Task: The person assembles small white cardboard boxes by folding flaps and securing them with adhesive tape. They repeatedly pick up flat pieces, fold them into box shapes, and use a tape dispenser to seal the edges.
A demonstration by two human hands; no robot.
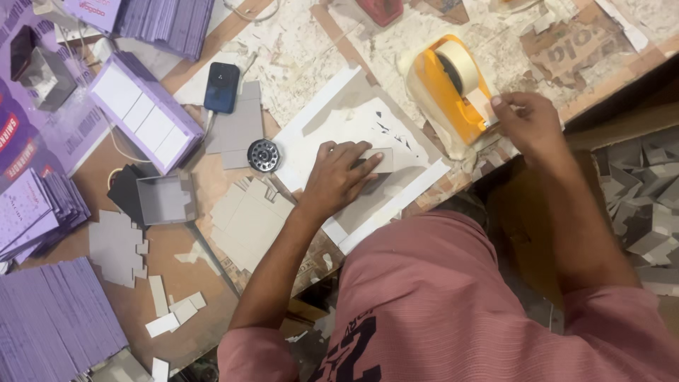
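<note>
My left hand (339, 173) presses down on a small grey cardboard piece (382, 160) that lies on a white sheet (339, 117) at the middle of the worktable. My right hand (530, 127) reaches to the yellow tape dispenser (442, 88) and pinches the free end of the pale tape (483, 105) between thumb and fingers. The roll of tape (458, 65) sits upright in the dispenser. My pink shirt fills the lower right of the view.
Flat grey die-cut cards (247, 219) and a folded grey box (166, 199) lie left of my left hand. Stacks of purple printed sheets (49, 322) line the left edge. A dark phone (222, 87), a round metal disc (264, 155) and grey scraps (643, 205) lie around.
</note>
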